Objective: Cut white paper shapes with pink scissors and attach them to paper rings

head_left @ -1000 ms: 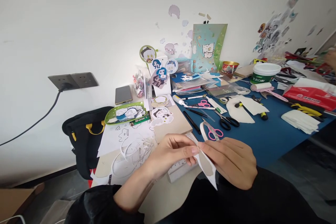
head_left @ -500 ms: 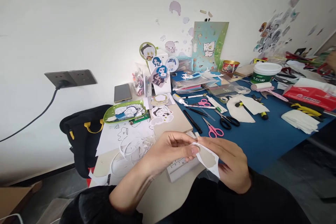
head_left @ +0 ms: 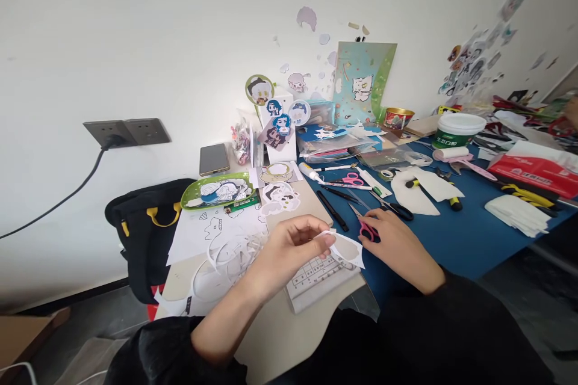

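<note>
My left hand (head_left: 295, 246) pinches a small piece of white paper (head_left: 350, 251) with a grey shape on it between thumb and fingers. The paper hangs over a white block with printed markings (head_left: 316, 277) on the near edge of the table. To the right, my right hand (head_left: 397, 246) has its thumb and fingers closed around the handles of the pink scissors (head_left: 368, 230). Their blades point away to the left, at table level. Close by lie a black pen-shaped tool (head_left: 333, 212) and black-handled scissors (head_left: 401, 212).
Curled paper strips (head_left: 235, 261) lie left of my left forearm. Behind them stands a green tray (head_left: 186, 195) of paper cutouts. A second pair of pink scissors (head_left: 352, 179), a white tub (head_left: 460, 126) and a red-and-white packet (head_left: 537, 165) occupy the blue table (head_left: 451, 246).
My right hand has left the paper and moved right and forward to the pink scissors' handles. My left hand still holds the paper, now alone. The view has shifted slightly.
</note>
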Tool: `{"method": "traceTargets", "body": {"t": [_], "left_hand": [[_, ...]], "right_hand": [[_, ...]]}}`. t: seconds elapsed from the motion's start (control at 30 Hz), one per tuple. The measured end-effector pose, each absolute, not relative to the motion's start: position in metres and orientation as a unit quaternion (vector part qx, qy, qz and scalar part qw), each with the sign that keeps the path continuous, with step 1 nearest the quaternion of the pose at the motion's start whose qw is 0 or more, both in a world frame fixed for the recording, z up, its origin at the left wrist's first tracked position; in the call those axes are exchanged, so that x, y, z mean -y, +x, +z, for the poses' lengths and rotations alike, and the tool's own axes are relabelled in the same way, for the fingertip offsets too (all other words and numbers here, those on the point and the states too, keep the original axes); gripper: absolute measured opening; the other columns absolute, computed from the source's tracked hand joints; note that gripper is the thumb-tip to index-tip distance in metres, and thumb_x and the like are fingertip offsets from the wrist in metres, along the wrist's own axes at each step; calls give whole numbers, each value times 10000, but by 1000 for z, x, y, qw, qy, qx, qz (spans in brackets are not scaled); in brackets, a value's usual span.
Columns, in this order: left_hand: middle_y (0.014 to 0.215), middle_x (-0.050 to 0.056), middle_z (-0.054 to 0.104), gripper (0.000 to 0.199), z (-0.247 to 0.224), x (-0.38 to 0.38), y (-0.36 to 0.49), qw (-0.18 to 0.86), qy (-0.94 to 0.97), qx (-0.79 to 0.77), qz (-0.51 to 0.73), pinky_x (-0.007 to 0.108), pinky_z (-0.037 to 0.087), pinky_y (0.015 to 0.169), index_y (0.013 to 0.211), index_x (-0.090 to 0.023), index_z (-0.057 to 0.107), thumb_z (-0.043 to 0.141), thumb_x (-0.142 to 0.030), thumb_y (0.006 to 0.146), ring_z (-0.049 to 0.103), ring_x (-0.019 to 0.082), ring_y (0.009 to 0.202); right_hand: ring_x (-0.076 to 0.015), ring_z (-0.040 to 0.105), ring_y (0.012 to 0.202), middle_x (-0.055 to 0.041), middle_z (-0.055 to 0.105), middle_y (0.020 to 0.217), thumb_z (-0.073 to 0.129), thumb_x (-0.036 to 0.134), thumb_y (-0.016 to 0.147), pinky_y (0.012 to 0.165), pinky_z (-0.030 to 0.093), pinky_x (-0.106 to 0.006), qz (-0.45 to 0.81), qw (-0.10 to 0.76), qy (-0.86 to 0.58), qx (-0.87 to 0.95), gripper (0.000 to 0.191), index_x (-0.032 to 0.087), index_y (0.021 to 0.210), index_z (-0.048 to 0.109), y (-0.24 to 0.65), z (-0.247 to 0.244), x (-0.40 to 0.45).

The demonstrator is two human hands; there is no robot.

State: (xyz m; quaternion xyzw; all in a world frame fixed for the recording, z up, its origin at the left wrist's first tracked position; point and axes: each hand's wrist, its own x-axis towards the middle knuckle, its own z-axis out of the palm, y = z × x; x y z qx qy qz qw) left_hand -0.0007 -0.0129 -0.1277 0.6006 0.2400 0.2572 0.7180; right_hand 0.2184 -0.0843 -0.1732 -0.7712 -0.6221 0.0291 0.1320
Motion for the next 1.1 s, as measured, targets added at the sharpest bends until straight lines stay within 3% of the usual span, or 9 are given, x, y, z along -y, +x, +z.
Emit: {"method": "traceTargets", "body": {"t": [0.17,0.33,0.47,0.57,0.67,0.73,0.8,0.9,1.1], "left_hand": [[626,-25,607,83,-130,12,0,711,600,-250,269,195,439,618,759,-169,693,727,-242,738,536,83,604],[717,-18,633,75,-131,12,0,714,594,-251,271,194,456,640,756,-181,706,730,-250,737,547,82,633],[703,-17,640,84,-131,13,2,719,592,-242,272,196,466,640,740,-177,708,731,-258,735,552,82,621],[667,-10,648,100,-131,15,2,717,594,-248,267,209,474,659,748,-169,709,733,-265,733,573,97,637],[657,-1,658,111,-131,15,2,711,601,-248,266,216,474,651,745,-161,709,738,-267,728,580,106,638],[648,1,661,114,-132,14,2,708,603,-248,271,220,474,639,741,-160,710,746,-266,719,580,108,627],[643,5,666,125,-132,14,2,709,599,-251,275,230,482,636,734,-158,711,759,-269,701,586,114,620],[649,10,679,143,-133,13,2,714,592,-252,275,250,497,645,729,-157,712,774,-276,680,602,126,616],[691,11,682,132,-134,13,2,697,603,-266,283,240,477,640,725,-165,715,771,-276,682,602,129,657]], "right_hand": [[-258,599,1019,-115,622,1159,498,277,863,808,504,-337,41,116,-772,623,351,135,1147,645,222,-175,84],[-273,587,988,-115,643,1089,503,174,841,774,480,-352,13,95,-786,611,233,135,946,707,230,-177,79],[-272,598,876,-96,676,909,573,164,766,667,461,-342,-13,86,-801,593,117,158,746,688,230,-175,76],[-249,611,801,-70,676,804,542,140,756,599,440,-316,-24,90,-810,578,147,183,681,660,229,-172,80],[-233,630,827,-58,689,845,539,177,777,618,458,-299,-20,97,-809,580,145,193,815,678,232,-172,86],[-240,637,881,-81,688,961,537,226,805,640,476,-302,-14,98,-807,583,242,176,1006,662,234,-173,87],[-247,632,932,-102,666,1051,515,211,821,659,484,-305,-8,92,-802,590,298,164,1082,651,236,-174,86],[-237,636,911,-105,647,1055,464,172,843,642,478,-299,4,78,-795,601,275,176,964,711,236,-172,83],[-284,607,927,-133,642,994,529,295,834,663,474,-336,12,64,-800,597,248,158,839,735,229,-165,76]]}}
